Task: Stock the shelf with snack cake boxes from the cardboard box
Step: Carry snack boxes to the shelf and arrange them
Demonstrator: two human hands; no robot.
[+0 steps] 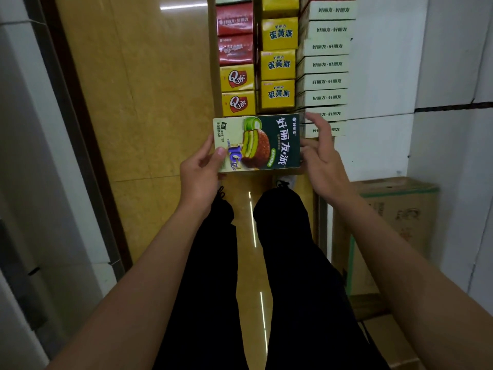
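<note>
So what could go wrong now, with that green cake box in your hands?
The flat green and cream snack cake box could slip: the left hand pinches only its edge with the thumb on top, and the right hand has loose fingers at the other end. If it is pushed in carelessly, it might knock the row of white-edged boxes right behind it, or the yellow boxes beside them.
</note>
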